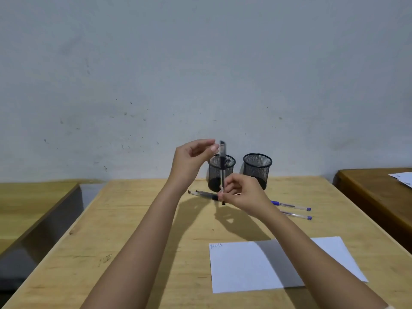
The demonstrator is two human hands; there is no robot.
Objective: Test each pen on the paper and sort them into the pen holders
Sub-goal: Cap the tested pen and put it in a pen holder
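A black pen (222, 172) stands nearly upright in mid-air above the desk (133, 219), right in front of the left mesh pen holder (221, 172). The right hand (243, 192) has its grip pinched on the pen's lower end, fingertips pressed onto the barrel with the dark tip poking out just below. Up top, the left hand (194, 159) reaches in, its grip pinching toward the cap end, thumb and forefinger just at the cap; whether they actually clamp it is hard to tell. The second mesh pen holder (257, 169) sits just to the right of the first, both near the far edge of the desk by the wall (200, 63). More black pens (204, 194) lie flat on the desk below the left holder, partly behind the right hand. Two blue-capped pens (294, 210) lie side by side to the right. Closer in, a white sheet of paper (245, 268) lies flat, with small scribbles (216, 245) in its top-left corner and the right forearm's shadow across it.
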